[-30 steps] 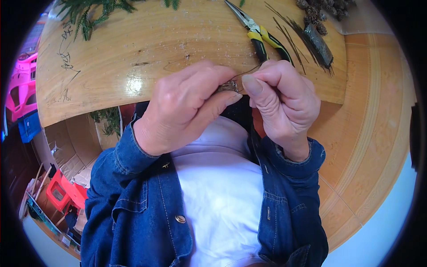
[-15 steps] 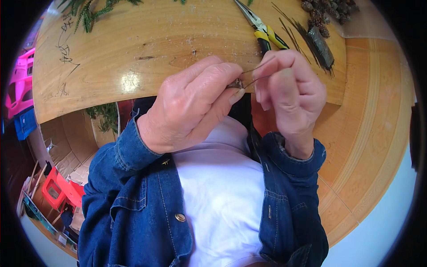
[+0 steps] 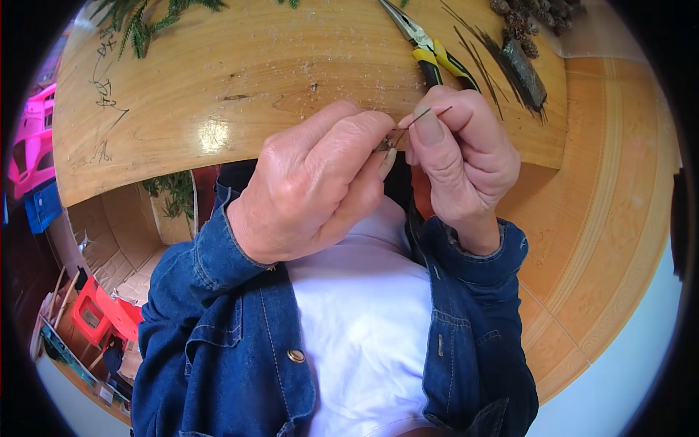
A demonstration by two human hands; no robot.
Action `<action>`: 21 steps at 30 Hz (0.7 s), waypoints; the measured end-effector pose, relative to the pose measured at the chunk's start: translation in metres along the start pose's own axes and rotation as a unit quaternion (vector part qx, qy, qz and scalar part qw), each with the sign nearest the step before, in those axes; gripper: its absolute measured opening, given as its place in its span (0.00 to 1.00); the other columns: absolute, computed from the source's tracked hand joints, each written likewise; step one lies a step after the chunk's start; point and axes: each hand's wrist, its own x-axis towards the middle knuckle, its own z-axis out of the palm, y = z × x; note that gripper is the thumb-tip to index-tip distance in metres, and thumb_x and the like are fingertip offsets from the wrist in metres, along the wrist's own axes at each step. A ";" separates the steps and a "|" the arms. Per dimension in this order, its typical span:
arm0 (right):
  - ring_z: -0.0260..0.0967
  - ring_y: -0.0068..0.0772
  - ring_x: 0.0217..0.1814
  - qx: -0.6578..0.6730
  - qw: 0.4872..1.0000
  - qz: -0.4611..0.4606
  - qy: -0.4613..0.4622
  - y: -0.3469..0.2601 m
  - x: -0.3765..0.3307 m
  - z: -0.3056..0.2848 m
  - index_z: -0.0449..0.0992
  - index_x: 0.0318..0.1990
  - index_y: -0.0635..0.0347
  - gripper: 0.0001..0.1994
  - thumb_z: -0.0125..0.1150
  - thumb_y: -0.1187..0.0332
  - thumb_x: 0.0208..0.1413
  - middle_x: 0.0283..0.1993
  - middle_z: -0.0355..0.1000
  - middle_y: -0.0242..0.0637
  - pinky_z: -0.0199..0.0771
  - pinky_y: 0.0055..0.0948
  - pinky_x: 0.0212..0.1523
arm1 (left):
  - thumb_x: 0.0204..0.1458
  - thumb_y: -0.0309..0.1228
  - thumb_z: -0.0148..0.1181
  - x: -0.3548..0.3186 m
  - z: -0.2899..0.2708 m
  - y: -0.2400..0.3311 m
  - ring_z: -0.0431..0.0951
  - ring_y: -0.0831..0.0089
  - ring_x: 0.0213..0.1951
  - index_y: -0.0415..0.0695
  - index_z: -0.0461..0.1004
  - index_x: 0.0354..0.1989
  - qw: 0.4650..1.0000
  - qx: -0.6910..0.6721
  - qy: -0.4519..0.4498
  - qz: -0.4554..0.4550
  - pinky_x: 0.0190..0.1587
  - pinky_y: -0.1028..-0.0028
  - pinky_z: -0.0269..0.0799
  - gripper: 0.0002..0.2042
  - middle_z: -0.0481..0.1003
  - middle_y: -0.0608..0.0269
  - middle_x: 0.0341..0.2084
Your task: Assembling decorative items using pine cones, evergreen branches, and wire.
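Note:
My left hand (image 3: pixel 309 178) is closed, thumb and fingers pinching a small brown scaly piece that looks like a pine cone (image 3: pixel 385 146). Most of it is hidden by the fingers. From it run the two ends of a thin dark wire (image 3: pixel 417 118), crossing each other just right of the fingertips. The thumb and forefinger of my right hand (image 3: pixel 466 160) press together on these wire ends, whose tips stick out past the thumb. Both hands are held close together above the table's front edge.
Long-nose pliers (image 3: pixel 429 47) with yellow-black handles lie behind my right hand on the wooden table (image 3: pixel 218 87). Right of them are a bundle of dark wires (image 3: pixel 520 73) and a heap of pine cones (image 3: pixel 520 25). Green sprigs (image 3: pixel 138 25) lie far left; a cardboard box (image 3: pixel 120 226) stands below.
My right hand has moved left, closer to the left hand. The wire ends, apart before, now cross, and the right thumb has come over them.

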 end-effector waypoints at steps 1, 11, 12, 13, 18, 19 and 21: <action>0.65 0.24 0.19 0.012 1.000 0.002 0.020 -0.001 -0.001 0.001 0.70 0.29 0.66 0.04 0.58 0.78 0.54 0.21 0.68 0.35 0.63 0.20 0.20 | 0.47 0.17 0.55 -0.001 0.001 0.000 0.73 0.59 0.26 0.33 0.70 0.40 1.000 0.000 0.017 0.003 0.28 0.71 0.69 0.11 0.70 0.52 0.25; 0.67 0.32 0.19 -0.089 0.988 -0.115 -0.045 -0.007 0.004 0.000 0.71 0.29 0.66 0.04 0.61 0.79 0.50 0.21 0.67 0.38 0.65 0.24 0.20 | 0.54 0.23 0.53 -0.004 -0.010 0.009 0.72 0.70 0.28 0.33 0.71 0.39 0.963 -0.207 -0.005 -0.171 0.30 0.77 0.67 0.07 0.71 0.57 0.25; 0.67 0.33 0.20 -0.081 0.990 -0.105 -0.049 -0.008 0.004 0.000 0.71 0.30 0.66 0.04 0.62 0.79 0.49 0.21 0.68 0.39 0.65 0.24 0.20 | 0.55 0.24 0.53 -0.005 -0.011 0.009 0.72 0.73 0.28 0.33 0.71 0.40 0.950 -0.244 -0.004 -0.195 0.31 0.78 0.67 0.08 0.72 0.60 0.26; 0.67 0.34 0.20 -0.074 0.991 -0.096 -0.054 -0.009 0.004 0.000 0.72 0.31 0.66 0.05 0.62 0.79 0.48 0.22 0.68 0.39 0.65 0.25 0.20 | 0.56 0.26 0.52 -0.005 -0.012 0.010 0.71 0.76 0.29 0.33 0.72 0.41 0.934 -0.281 -0.003 -0.219 0.32 0.79 0.66 0.09 0.72 0.62 0.26; 0.67 0.36 0.22 -0.047 0.989 -0.112 -0.087 -0.007 0.010 -0.006 0.72 0.33 0.67 0.07 0.64 0.79 0.45 0.23 0.68 0.40 0.66 0.27 0.22 | 0.59 0.30 0.51 -0.005 -0.024 0.008 0.69 0.82 0.32 0.34 0.72 0.43 0.843 -0.437 -0.038 -0.310 0.34 0.82 0.64 0.12 0.72 0.68 0.28; 0.67 0.34 0.24 -0.054 0.984 -0.138 -0.101 -0.004 0.013 -0.007 0.73 0.34 0.69 0.08 0.64 0.79 0.46 0.25 0.69 0.40 0.66 0.25 0.23 | 0.59 0.31 0.51 -0.004 -0.027 0.006 0.69 0.82 0.32 0.34 0.72 0.44 0.838 -0.440 -0.060 -0.316 0.35 0.83 0.64 0.12 0.72 0.68 0.29; 0.67 0.31 0.26 -0.067 0.970 -0.194 -0.129 0.002 0.017 -0.008 0.73 0.38 0.72 0.10 0.64 0.78 0.48 0.28 0.72 0.41 0.65 0.22 0.26 | 0.59 0.32 0.50 -0.003 -0.033 0.003 0.68 0.83 0.34 0.35 0.72 0.44 0.828 -0.445 -0.102 -0.324 0.37 0.84 0.63 0.13 0.72 0.68 0.30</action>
